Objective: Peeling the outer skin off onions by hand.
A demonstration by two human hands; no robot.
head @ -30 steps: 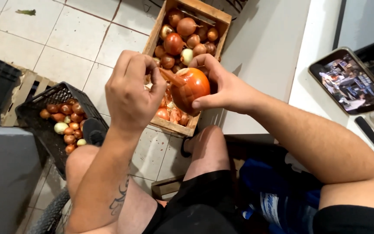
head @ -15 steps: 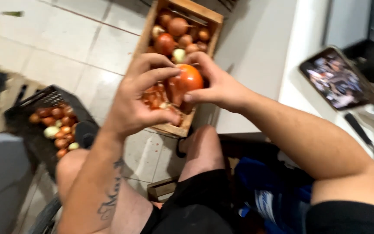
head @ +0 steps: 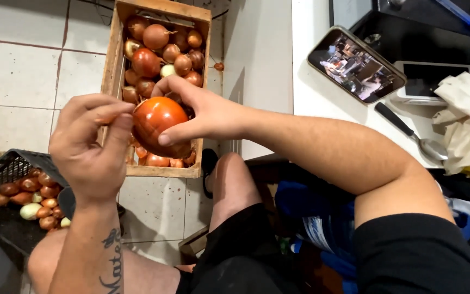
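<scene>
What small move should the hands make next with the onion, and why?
Probably the left hand should pull the pinched strip of skin away, while the right hand steadies the onion: dry skin seems to cover it, and both hands hold it above the wooden crate.

Bright, even overhead light; a glossy highlight sits on the onion [head: 159, 118], soft shadows fall on the floor tiles [head: 23, 71], edges perhaps slightly blurred.

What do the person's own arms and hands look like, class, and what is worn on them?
Both hands, left hand and right hand, are bare: no gloves, rings or watch visible. The left forearm carries a dark script tattoo. A short black sleeve covers the right upper arm.
</scene>
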